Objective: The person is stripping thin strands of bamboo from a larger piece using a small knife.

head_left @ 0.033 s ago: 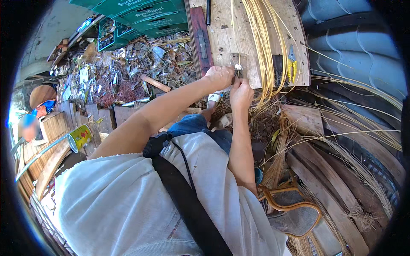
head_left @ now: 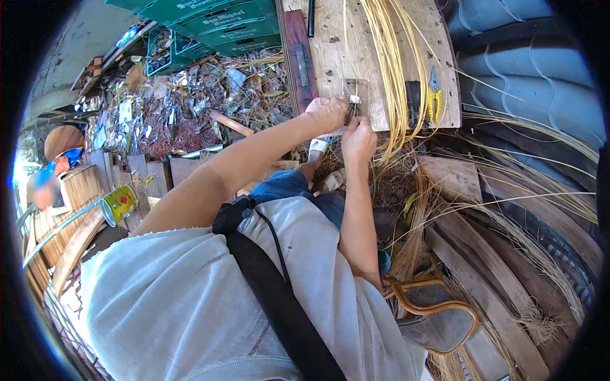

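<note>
left grip (head_left: 327, 115): fingers curled, set against the left of a small fixture at the near edge of the counter (head_left: 375, 113). right grip (head_left: 359, 136): fingers drawn together just below it. what either grasps is hidden behind the fingers; cannot tell. the fixture comprises a thin plate (head_left: 363, 88) and a white piece (head_left: 355, 100), directly beyond both grips; the close placement presumably allows fine control, one side steadying the other.

to the right, a bundle of pale strands (head_left: 384, 57) lies lengthwise and droops over the near edge, likely left there within reach. further right, yellow-handled pliers (head_left: 434, 90) lie beside the bundle, probably to be handy for the right side. a reddish-brown board (head_left: 300, 63) runs along the left edge. beyond, on the left, stand stacked green crates (head_left: 238, 28).
</note>
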Tool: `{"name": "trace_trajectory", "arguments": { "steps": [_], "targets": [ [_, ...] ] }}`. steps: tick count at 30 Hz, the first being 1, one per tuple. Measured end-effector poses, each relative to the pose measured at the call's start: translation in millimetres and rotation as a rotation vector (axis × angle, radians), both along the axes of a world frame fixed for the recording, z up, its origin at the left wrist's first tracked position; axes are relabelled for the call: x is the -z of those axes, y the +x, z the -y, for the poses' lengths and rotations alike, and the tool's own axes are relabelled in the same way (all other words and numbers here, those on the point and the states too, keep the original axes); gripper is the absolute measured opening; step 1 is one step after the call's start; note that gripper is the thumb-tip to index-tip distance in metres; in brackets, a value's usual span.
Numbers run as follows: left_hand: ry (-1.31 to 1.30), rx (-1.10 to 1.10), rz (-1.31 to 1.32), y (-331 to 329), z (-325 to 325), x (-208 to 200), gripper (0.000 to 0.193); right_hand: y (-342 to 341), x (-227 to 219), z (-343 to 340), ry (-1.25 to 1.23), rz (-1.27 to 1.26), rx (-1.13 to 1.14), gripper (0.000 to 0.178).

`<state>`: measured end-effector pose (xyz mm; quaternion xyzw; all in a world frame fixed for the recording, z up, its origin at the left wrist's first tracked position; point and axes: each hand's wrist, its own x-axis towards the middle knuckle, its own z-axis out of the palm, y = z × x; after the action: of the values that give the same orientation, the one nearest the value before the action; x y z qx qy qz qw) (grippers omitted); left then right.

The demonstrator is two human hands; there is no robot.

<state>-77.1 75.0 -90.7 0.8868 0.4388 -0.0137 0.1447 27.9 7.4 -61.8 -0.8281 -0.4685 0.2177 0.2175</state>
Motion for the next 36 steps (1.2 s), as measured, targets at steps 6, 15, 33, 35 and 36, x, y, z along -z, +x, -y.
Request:
{"name": "trace_trajectory", "arguments": {
  "steps": [6,15,33,35,36],
  "targets": [
    [-0.120,0.008,-0.031,9.4,-2.8,-10.4,0.029,10.3,-2.8,33.2,-0.151,-0.005,-0.058,0.019],
    [-0.044,0.000,-0.067,5.6,-6.8,-9.6,0.028,28.9,4.4,396.7,-0.537,0.018,0.025,0.016],
    [-0.173,0.012,-0.131,8.2,-9.4,-14.0,0.033,14.0,35.6,164.9,0.161,-0.338,0.007,0.022],
    [-0.128,0.016,-0.150,5.2,-11.9,-12.4,0.033,24.3,41.4,304.7,-0.073,-0.401,0.062,0.022],
    [-0.088,0.052,-0.167,11.7,-9.5,-10.9,0.032,23.7,27.0,390.4,-0.311,-0.324,0.170,0.023]
  ]
}}
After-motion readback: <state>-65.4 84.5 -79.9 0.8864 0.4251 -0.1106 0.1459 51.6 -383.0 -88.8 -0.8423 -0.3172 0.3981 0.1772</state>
